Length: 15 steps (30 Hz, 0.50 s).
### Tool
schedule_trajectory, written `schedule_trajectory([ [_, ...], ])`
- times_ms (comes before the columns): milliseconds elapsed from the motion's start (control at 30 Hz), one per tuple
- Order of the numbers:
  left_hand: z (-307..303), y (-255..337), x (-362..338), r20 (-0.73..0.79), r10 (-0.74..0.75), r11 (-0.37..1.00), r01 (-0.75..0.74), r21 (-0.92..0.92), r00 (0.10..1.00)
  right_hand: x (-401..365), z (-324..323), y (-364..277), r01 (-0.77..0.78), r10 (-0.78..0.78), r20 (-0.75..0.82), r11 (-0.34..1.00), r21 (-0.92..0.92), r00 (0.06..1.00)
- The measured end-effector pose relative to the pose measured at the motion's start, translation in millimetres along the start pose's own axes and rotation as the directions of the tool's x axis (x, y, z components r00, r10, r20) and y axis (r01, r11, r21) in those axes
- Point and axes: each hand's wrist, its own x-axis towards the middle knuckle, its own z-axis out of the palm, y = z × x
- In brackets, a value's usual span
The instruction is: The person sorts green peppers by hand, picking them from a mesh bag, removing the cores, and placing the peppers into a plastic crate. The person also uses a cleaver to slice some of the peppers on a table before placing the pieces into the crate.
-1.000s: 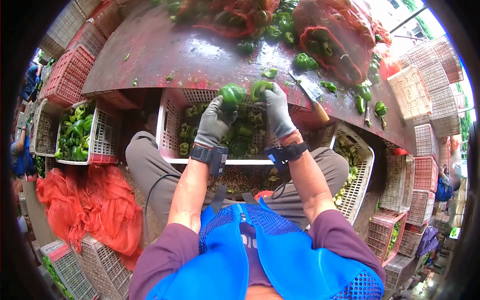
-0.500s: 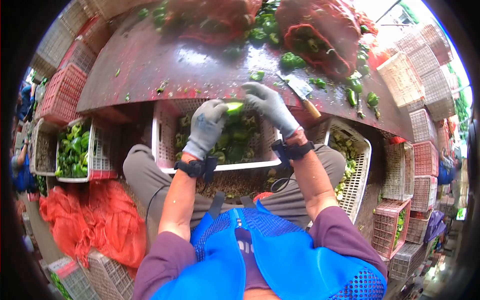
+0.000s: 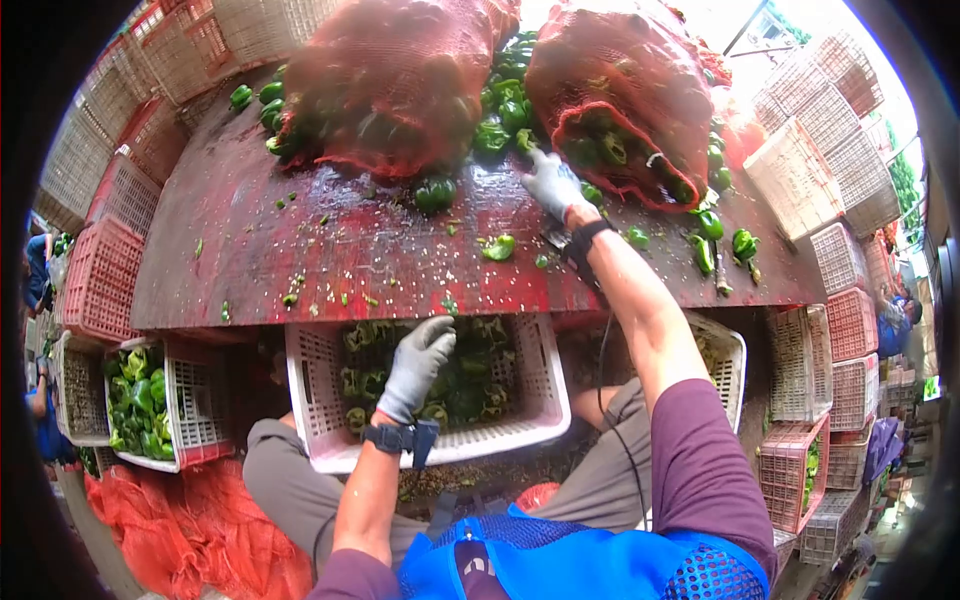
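My right hand (image 3: 556,186), in a grey glove, reaches over the reddish table (image 3: 370,260) and touches a green pepper (image 3: 526,141) with its fingertips, beside the opening of a red mesh sack (image 3: 620,90). Its finger closure is not clear. Above the white crate (image 3: 558,385) of cut peppers, my gloved left hand (image 3: 418,368) has its fingers bent together; whether anything small is inside cannot be made out. A whole pepper (image 3: 434,194) lies at the foot of another full mesh sack (image 3: 390,90). The knife is mostly hidden under my right wrist.
Left of my legs stands a crate of green peppers (image 3: 140,400) above red netting (image 3: 190,520). A white crate (image 3: 735,370) is at my right knee. Stacked crates (image 3: 795,460) line both sides. A person in blue (image 3: 893,325) is at the far right.
My right hand has gone from above the crate forward to the peppers by the sacks. The pale green piece between my hands is gone from there. The view has tilted up, showing more table.
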Motion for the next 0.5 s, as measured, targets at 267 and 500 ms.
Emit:
schedule_trajectory([
  [267,3,-4,-3,0.064,-0.003,0.979,-0.01,0.201,0.998,103,49,-54,0.262,-0.263,0.055,0.875,-0.408,0.963],
  [500,1,0,-2,-0.015,-0.113,0.974,0.108,-0.201,0.994,51,30,-45,0.158,-0.31,0.359,0.905,0.395,0.88],
])
